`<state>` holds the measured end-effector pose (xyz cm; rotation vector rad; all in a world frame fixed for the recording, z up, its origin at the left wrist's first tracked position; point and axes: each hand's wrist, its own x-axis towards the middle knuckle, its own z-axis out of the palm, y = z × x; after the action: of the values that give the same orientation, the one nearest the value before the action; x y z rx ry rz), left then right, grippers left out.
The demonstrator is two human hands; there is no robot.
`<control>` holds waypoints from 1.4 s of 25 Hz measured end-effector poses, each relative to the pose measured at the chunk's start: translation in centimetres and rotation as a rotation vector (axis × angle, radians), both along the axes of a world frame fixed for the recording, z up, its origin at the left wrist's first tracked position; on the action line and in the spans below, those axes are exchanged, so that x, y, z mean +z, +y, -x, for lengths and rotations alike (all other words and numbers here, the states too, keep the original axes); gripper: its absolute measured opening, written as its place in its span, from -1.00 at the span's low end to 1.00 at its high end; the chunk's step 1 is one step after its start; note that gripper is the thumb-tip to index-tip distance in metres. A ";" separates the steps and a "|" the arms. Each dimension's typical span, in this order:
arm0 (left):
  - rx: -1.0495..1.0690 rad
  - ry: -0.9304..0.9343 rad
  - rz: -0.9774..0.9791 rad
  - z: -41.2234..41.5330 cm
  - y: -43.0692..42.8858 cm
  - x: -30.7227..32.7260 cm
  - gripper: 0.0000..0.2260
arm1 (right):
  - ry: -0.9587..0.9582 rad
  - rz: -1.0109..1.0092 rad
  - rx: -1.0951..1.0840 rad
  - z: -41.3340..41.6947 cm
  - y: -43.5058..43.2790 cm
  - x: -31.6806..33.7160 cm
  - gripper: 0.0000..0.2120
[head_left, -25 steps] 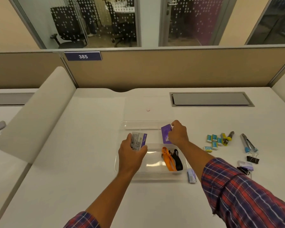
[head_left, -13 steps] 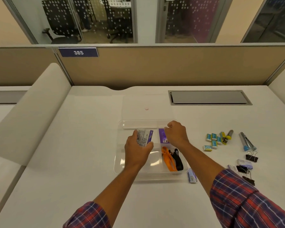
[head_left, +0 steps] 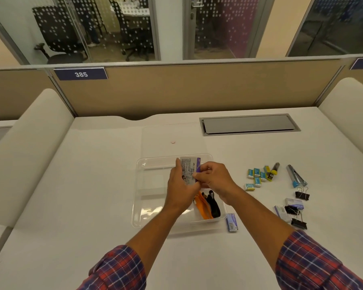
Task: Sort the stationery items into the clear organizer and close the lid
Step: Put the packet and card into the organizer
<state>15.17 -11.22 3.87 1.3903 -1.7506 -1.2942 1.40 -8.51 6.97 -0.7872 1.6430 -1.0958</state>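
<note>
The clear organizer lies open on the white desk, with its clear lid flat behind it. An orange strap and a black strap lie in its right compartment. My left hand holds a grey-and-purple packet upright over the organizer's middle. My right hand touches the packet's right edge with its fingertips. The second purple packet is hidden under my hands.
Right of the organizer lie several small blue-and-yellow boxes, a yellow-tipped marker, a silver stapler, black binder clips, small packets. A blue staple box sits by the organizer's near right corner. A grey cable hatch is at the back.
My left hand carried the grey-and-purple packet rightward to the organizer's middle. My right hand drew back from the far right compartment and met the packet.
</note>
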 end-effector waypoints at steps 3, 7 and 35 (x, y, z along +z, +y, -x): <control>-0.122 -0.124 0.045 0.0 -0.5 0.0 -0.18 | 0.204 -0.001 -0.065 1.2 -0.5 -1.1 -0.86; -0.218 -0.536 0.168 -1.1 -1.3 -1.6 -0.37 | 0.577 -0.031 -0.148 2.1 -1.4 -2.5 -0.82; -0.367 -0.721 0.445 -2.1 -0.4 -5.5 -0.30 | 1.044 0.116 0.281 0.6 2.8 -5.7 -0.27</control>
<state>17.28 -11.66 -1.61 1.3924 -2.6687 -0.4886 0.82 -5.71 1.30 -1.8020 2.1916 -0.5740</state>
